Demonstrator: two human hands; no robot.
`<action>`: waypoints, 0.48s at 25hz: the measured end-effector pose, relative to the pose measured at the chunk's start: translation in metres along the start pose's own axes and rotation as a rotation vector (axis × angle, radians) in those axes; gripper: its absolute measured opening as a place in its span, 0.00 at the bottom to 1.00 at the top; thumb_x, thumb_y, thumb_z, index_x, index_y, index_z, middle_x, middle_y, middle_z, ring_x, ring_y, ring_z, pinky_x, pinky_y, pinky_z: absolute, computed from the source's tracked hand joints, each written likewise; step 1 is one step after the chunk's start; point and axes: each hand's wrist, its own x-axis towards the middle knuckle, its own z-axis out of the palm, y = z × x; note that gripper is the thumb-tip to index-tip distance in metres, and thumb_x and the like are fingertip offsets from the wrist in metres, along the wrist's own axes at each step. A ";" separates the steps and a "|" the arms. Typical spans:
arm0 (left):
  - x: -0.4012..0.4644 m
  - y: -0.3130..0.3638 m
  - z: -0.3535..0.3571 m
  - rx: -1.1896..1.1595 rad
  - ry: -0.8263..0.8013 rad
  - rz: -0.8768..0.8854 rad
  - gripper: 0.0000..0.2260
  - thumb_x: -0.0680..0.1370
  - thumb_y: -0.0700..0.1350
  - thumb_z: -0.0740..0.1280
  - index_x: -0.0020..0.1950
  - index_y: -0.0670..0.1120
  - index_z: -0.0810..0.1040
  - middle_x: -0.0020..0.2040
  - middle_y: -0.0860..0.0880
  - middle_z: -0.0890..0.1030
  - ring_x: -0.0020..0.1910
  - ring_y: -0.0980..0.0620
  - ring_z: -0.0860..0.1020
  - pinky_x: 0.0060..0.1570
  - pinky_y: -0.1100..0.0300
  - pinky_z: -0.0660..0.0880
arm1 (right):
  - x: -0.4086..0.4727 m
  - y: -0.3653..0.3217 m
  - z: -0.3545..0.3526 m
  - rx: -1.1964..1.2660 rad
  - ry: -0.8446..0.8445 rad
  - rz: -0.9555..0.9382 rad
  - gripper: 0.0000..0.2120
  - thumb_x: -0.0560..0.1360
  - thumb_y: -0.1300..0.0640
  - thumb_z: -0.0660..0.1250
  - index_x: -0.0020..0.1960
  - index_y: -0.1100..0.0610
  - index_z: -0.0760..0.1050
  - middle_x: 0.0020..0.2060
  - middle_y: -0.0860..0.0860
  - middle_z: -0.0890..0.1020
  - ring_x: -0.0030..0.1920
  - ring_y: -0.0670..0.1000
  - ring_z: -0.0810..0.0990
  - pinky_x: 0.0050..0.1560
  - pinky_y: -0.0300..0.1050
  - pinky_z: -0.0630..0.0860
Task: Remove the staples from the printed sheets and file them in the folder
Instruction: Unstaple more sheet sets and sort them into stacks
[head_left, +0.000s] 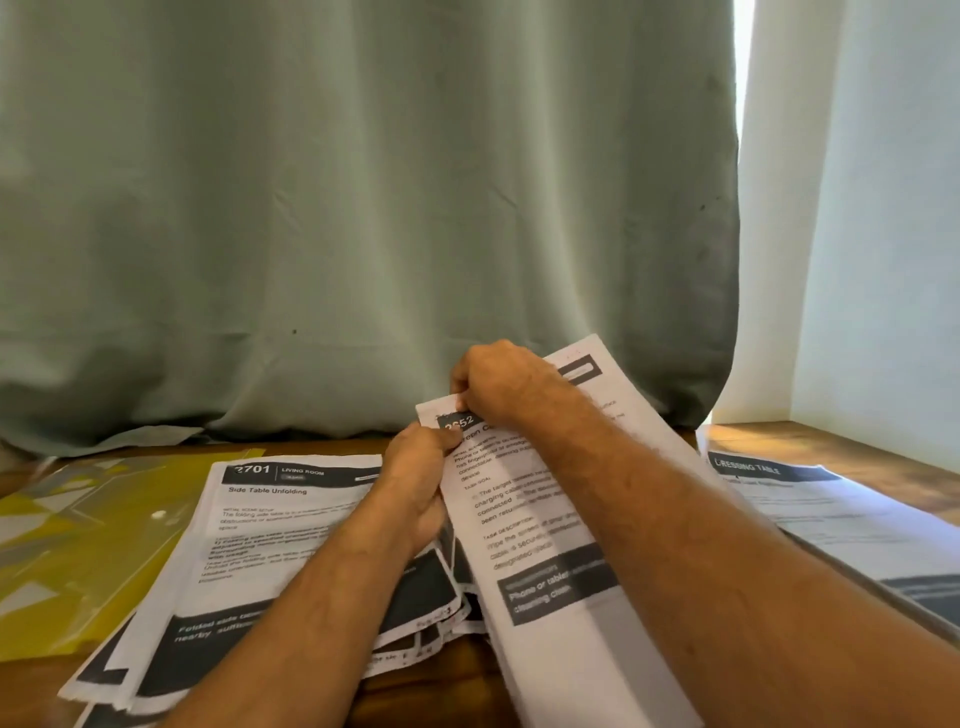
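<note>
Printed sheets headed 2652 are lifted off the table, both hands gripping their top left corner. Left hand pinches the corner from below; right hand pinches it from above, fingers curled. Left of the hands lie another stack and the yellow folder.

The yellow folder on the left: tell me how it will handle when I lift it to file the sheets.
The yellow folder looks like thin, glossy plastic, so it will probably flop and bend if lifted by one edge. Its shiny surface suggests it may slide easily on the wooden table. It lies flat and looks light; supporting it with both hands is likely wiser.
</note>
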 end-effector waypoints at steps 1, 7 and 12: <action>0.003 -0.001 0.009 0.005 -0.047 -0.003 0.11 0.80 0.33 0.63 0.61 0.41 0.77 0.51 0.36 0.85 0.50 0.37 0.85 0.51 0.41 0.82 | 0.000 0.010 -0.002 0.005 0.014 0.007 0.05 0.77 0.55 0.67 0.50 0.49 0.82 0.48 0.52 0.82 0.45 0.53 0.78 0.50 0.47 0.77; 0.033 -0.025 0.038 0.534 -0.084 0.072 0.16 0.75 0.29 0.60 0.55 0.45 0.78 0.46 0.44 0.86 0.48 0.44 0.85 0.54 0.44 0.82 | -0.032 0.082 0.028 0.210 0.143 0.124 0.07 0.75 0.62 0.66 0.49 0.54 0.81 0.45 0.52 0.84 0.47 0.53 0.81 0.49 0.45 0.78; 0.049 -0.054 0.020 1.122 0.161 0.292 0.16 0.77 0.42 0.69 0.64 0.53 0.77 0.58 0.54 0.81 0.53 0.53 0.78 0.54 0.55 0.76 | -0.065 0.123 0.073 0.477 0.209 0.232 0.07 0.72 0.61 0.72 0.38 0.52 0.79 0.36 0.46 0.83 0.39 0.45 0.81 0.40 0.37 0.79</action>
